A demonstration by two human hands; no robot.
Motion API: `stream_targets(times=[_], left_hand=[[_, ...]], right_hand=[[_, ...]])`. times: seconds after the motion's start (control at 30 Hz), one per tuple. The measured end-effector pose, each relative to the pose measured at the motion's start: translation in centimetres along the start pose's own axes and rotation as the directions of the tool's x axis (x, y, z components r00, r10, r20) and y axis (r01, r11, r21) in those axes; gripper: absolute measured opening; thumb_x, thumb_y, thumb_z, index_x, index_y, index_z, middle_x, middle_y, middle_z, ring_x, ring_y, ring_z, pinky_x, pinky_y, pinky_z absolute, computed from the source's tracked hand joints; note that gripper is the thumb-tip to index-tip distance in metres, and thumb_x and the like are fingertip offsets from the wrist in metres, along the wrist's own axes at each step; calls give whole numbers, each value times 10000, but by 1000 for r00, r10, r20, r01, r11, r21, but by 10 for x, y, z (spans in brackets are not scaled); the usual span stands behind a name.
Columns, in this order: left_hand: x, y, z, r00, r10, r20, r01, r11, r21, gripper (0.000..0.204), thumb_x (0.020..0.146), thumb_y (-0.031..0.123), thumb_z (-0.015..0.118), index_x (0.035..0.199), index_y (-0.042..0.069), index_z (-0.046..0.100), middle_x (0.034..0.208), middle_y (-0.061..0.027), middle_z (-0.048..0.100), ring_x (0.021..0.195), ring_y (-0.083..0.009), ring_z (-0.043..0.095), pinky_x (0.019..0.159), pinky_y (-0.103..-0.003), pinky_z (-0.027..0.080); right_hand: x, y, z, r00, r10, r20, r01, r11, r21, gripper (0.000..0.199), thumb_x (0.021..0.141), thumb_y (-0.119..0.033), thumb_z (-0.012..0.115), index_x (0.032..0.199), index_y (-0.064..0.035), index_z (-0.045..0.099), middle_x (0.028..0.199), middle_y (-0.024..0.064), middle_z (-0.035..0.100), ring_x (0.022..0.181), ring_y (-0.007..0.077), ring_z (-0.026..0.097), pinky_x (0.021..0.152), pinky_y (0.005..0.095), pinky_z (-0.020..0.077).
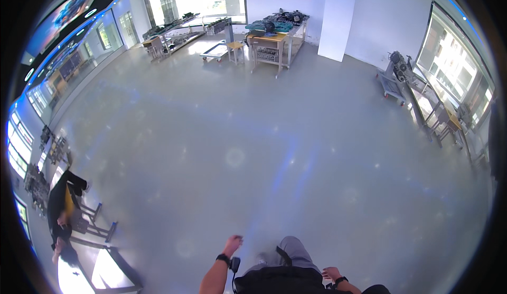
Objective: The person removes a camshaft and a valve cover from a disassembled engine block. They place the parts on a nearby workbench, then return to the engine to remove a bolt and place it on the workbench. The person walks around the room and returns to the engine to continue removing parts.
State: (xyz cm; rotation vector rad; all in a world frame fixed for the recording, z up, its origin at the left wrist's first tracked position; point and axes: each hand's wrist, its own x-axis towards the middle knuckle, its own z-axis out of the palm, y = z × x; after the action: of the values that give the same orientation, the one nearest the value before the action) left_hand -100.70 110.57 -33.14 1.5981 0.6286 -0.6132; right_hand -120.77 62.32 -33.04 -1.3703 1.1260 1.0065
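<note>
Low in the view, my left hand (232,245) hangs over the grey floor (235,188), its fingers loosely bent and nothing seen in them. A dark wristband with a small black device (234,264) and a cable is on that wrist. Beside my right thigh is my right hand (331,274), its fingers partly showing, loose, with no object visible. It wears a dark band too. Between the hands are my grey trouser leg (296,249) and dark top (280,283). Neither hand touches any bench or equipment.
A workbench (274,36) with dark machine parts stands far ahead, beside a stool (235,47) and a low wheeled cart (214,52). An engine on a wheeled stand (400,68) is at the right. Another person (64,209) sits near a desk at the left.
</note>
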Motion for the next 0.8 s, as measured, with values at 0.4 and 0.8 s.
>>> stream_targets(times=[0.4,0.8], left_hand=[[307,292,39,975,-72,209,-24,905,424,234,813,121,451,981,27,585,807,-60,609,686,-124,568,599,-250,458],[418,322,-98,771,-628,-107,619,778,-105,110,787,176,504,724,99,550,574,-17,507,459,-123,483,374,-271,360]], right_hand=[[149,-451,-23,995,-60,-74,74,976,206,242,810,-165,474,945,4,581,746,122,609,584,188,577,501,291,478],[266,-1002,-5,872,-473,-130,481,875,44,261,861,-222,449,953,-11,573,734,91,593,587,162,567,521,272,471]])
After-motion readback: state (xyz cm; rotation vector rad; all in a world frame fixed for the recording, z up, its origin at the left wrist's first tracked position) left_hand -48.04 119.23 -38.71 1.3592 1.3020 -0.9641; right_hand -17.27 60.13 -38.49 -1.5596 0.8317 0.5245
